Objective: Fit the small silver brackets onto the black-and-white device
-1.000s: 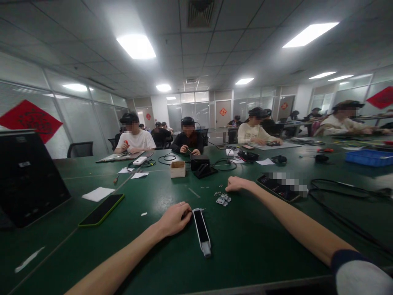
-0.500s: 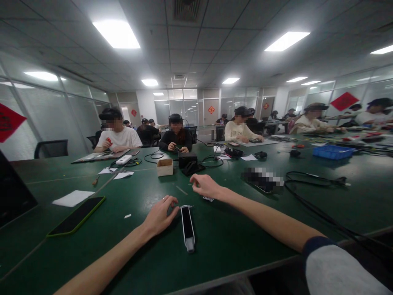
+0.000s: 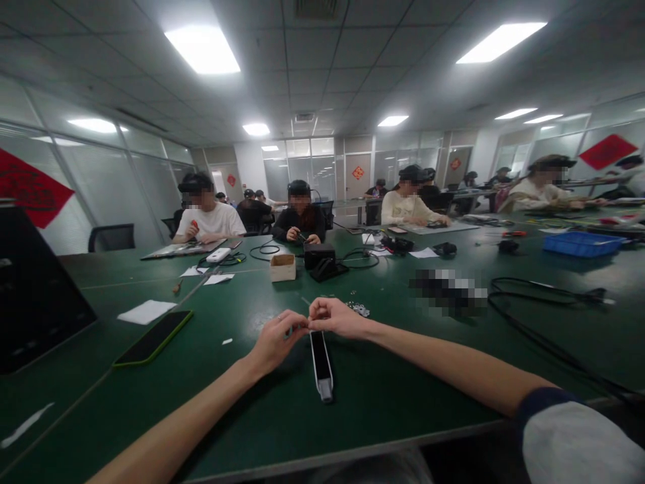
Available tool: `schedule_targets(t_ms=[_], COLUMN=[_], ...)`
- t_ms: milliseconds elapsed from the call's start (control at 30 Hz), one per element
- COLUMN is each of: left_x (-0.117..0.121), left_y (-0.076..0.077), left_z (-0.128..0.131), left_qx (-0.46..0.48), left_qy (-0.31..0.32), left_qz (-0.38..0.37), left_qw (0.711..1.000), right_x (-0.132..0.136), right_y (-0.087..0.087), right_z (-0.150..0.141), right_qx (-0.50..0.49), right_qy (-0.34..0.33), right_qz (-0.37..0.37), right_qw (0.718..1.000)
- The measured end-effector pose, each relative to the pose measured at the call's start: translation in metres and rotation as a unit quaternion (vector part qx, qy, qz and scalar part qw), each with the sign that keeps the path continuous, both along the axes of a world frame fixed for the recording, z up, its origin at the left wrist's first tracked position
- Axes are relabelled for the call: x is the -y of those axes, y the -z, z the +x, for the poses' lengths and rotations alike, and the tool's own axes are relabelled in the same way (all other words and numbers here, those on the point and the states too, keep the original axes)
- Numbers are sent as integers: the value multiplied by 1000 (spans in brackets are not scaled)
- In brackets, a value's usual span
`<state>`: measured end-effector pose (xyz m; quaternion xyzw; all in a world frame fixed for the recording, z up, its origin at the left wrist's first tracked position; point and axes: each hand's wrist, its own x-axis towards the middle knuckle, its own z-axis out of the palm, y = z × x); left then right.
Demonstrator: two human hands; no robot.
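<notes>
Working two-handed, apparently: your right hand (image 3: 332, 317) has come off the metal parts (image 3: 361, 309), meeting your left hand (image 3: 275, 341) at the white-framed strip (image 3: 321, 363); can't tell either grip's state.

left hand (image 3: 278, 339): fingers bent, thumb side inward
right hand (image 3: 340, 318): fingers curled, tips meeting the left's
left forearm (image 3: 201, 409): bare, slanting inward
right forearm (image 3: 448, 359): bare, slanting inward
</notes>
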<state>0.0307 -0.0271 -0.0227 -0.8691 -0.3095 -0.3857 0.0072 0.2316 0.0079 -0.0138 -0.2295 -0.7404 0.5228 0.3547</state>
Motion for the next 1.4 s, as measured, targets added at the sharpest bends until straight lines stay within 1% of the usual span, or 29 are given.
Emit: schedule_targets(t_ms=[67, 133, 200, 267, 333, 433, 533, 600, 700, 833, 967, 1100, 1200, 1400], left_x=[0, -1, -3, -5, -7, -7, -7, -8, -10, -10, -6, -4, -5, -6], left_y=[-3, -6, -10, -13, -13, -13, -12, -11, -8, -5, -8, -10, -10, -11], left_z=[-2, -6, -11, -15, -18, -18, -16, -15, -13, -8, -3, -2, -2, -2], left_qx=[-24, -68, -121, -164, -190, -204, -207, -201, -182, -135, -87, -44, -29, -25], left_qy=[-2, -9, -18, -27, -34, -40, -37, -33, -39, -73, -101, -90, -82, -86], left_qz=[-19, -51, -88, -118, -141, -161, -173, -180, -191, -224, -272, -325, -357, -362], left_qw=[1000, 996, 989, 979, 971, 965, 962, 962, 964, 962, 953, 940, 930, 928], right_x=[3, 6, 9, 10, 11, 11, 10, 9, 9, 10, 9, 7, 6, 7], right_y=[-2, -6, -7, -5, 0, 9, 14, 14, 12, 13, 15, 18, 20, 18], right_z=[3, 8, 16, 26, 35, 42, 40, 38, 36, 36, 36, 37, 37, 36], right_qx=[34, 83, 136, 189, 242, 313, 343, 343, 335, 323, 312, 299, 294, 293], right_qy=[19, 80, 159, 207, 200, 144, 121, 118, 113, 114, 120, 114, 117, 115], right_qz=[46, 126, 205, 266, 313, 374, 407, 413, 411, 399, 391, 373, 368, 359], right_qw=[998, 985, 956, 922, 896, 861, 838, 835, 840, 851, 858, 871, 874, 879])
